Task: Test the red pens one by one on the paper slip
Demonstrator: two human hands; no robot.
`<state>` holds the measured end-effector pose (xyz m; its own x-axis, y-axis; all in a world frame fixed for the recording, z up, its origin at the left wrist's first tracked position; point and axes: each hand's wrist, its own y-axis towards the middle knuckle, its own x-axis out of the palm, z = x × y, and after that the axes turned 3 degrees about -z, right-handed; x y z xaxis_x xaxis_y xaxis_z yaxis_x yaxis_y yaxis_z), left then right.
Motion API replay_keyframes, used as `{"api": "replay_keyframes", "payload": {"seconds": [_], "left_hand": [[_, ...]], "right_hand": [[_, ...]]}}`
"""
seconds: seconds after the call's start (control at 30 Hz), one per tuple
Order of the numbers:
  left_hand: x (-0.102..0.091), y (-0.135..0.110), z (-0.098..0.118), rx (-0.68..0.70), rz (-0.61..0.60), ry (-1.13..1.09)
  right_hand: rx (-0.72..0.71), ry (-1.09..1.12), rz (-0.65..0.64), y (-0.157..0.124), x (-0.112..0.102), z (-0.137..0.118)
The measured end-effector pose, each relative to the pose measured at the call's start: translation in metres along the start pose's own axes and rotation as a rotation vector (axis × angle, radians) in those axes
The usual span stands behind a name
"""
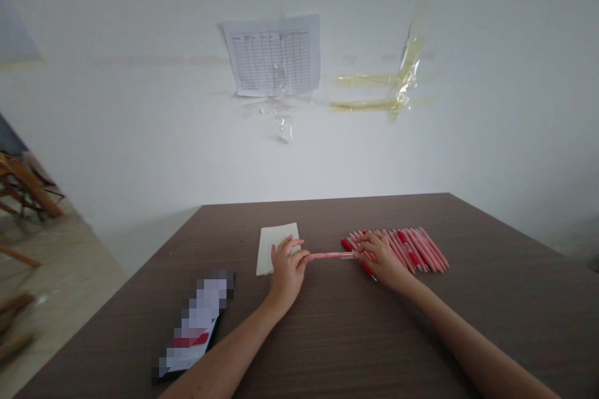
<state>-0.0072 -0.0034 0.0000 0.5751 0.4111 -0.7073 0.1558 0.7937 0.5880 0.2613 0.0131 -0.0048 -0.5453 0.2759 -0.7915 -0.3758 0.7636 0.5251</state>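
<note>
A slim pink pen (327,255) lies level between my hands, just above or on the table; I cannot tell which. Its left end is pinched between the thumb and finger of my left hand (286,271), whose other fingers are raised over a folded pale paper (276,240). My right hand (381,260) grips the pen's clear right end, and its fingers cover part of a row of pink and red pens (418,249). A red pen (367,269) at the row's left side shows partly under that hand.
The brown table (327,336) meets a white wall. A blurred-out flat object with a dark edge (199,324) lies by my left forearm. A printed sheet (276,56) and yellowed tape (369,81) are stuck to the wall. Wooden furniture (32,187) stands on the floor at left.
</note>
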Motion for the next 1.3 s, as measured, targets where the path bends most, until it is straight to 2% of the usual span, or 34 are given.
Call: {"api": "replay_keyframes", "payload": {"seconds": [0.33, 0.6, 1.3], "left_hand": [[-0.0020, 0.0008, 0.0013, 0.016, 0.003, 0.002], [-0.0009, 0.0004, -0.0004, 0.005, 0.003, 0.000], [0.0002, -0.0011, -0.0015, 0.000, 0.010, 0.005]], "right_hand": [[0.028, -0.027, -0.032, -0.0002, -0.0020, -0.0061], [0.012, 0.020, 0.004, -0.0010, 0.0012, 0.0007], [0.024, -0.027, -0.075, -0.0025, 0.0016, -0.0044]]}}
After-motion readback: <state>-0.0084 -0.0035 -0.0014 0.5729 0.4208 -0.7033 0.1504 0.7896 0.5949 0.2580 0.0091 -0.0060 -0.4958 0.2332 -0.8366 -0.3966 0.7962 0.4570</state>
